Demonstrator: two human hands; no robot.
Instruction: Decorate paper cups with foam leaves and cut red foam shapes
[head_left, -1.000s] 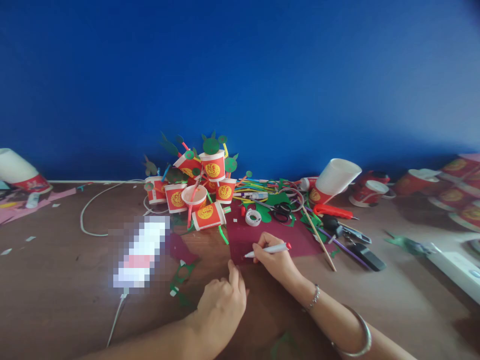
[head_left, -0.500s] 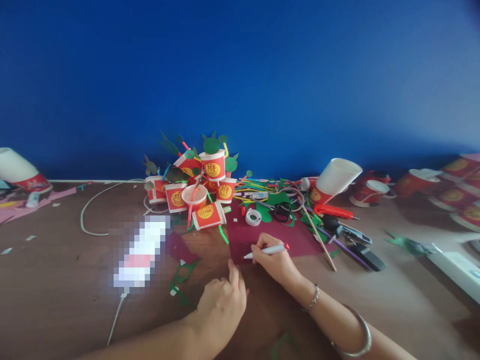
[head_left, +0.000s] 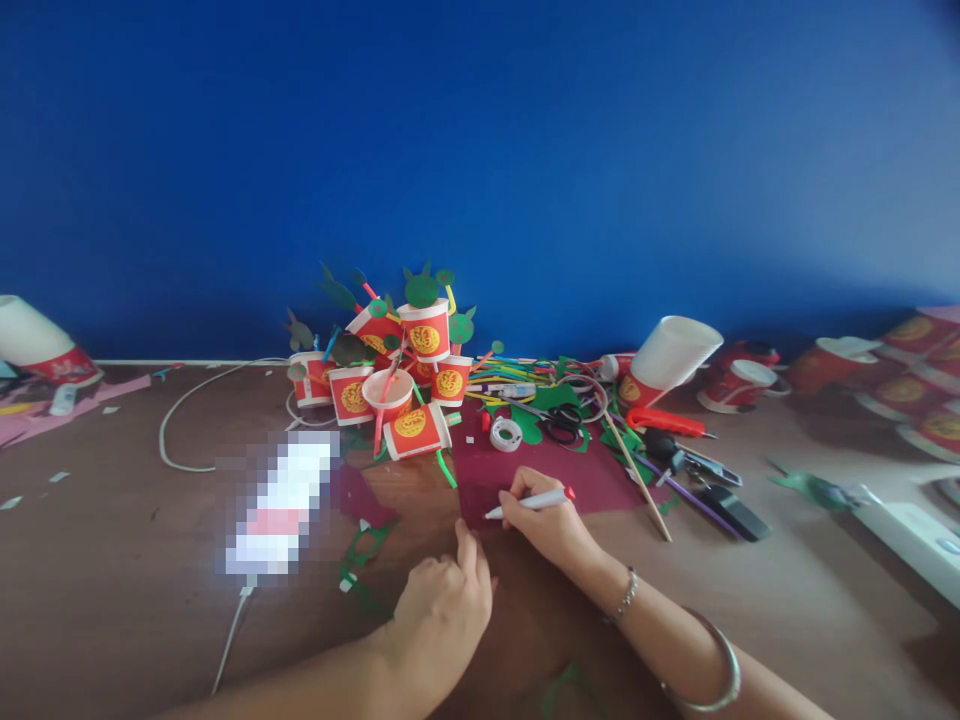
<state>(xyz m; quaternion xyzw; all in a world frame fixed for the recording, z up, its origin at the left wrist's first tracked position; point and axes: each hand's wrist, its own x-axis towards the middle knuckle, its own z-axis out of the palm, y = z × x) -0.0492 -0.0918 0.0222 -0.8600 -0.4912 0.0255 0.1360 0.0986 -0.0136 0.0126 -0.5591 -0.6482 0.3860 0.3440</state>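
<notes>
My right hand (head_left: 551, 525) grips a white marker with a red end (head_left: 546, 499) like a pen, its tip down at the lower left part of a dark red sheet of paper (head_left: 480, 470). My left hand (head_left: 446, 600) rests beside it with a finger or two stretched out to the sheet's lower left corner; its other fingers curl under and are partly hidden. It holds nothing that I can see. A white tape roll (head_left: 506, 434) and black-handled scissors (head_left: 564, 424) lie on the sheet's far part, beside green paper scraps (head_left: 529, 426).
Decorated red paper cups (head_left: 425, 332) are stacked near the blue wall. On the left a lit, blurred-out phone (head_left: 285, 500) lies on its cable. A wooden stick (head_left: 637, 475), a red-handled tool (head_left: 667, 422), keys (head_left: 686, 465) and a large white cup (head_left: 671, 355) occupy the right.
Almost nothing differs. The marker and my right hand have shifted a few pixels left; my left hand stays at the paper's corner.
</notes>
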